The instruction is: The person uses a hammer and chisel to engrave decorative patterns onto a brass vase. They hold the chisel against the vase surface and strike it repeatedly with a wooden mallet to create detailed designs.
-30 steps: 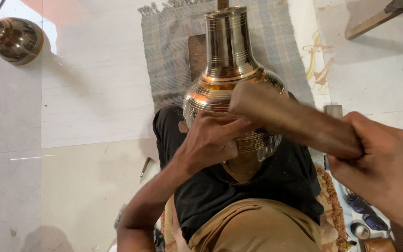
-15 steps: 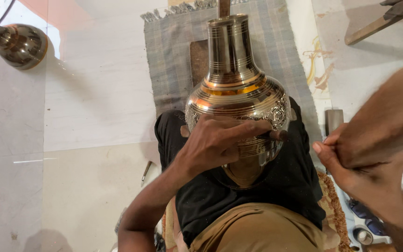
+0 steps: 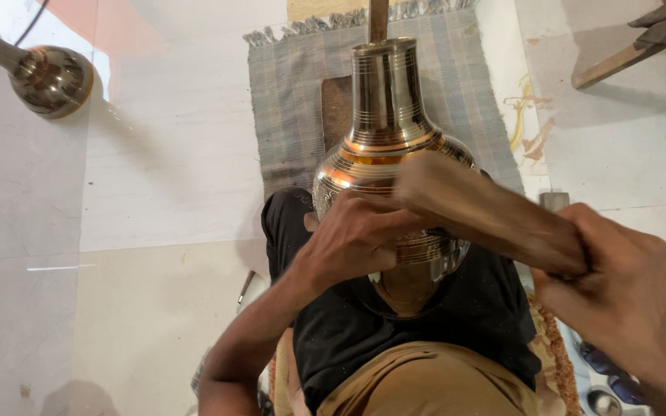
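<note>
Rug-backed brass vessel (image 3: 389, 166); mallet (image 3: 479, 212) seemingly blurred.

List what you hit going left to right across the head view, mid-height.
Small brass vessel at far left → left hand on the large brass pot → wooden mallet → right hand gripping it.

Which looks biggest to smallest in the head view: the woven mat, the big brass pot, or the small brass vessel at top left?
1. Woven mat
2. Big brass pot, though it sits nearer the camera
3. Small brass vessel
</note>
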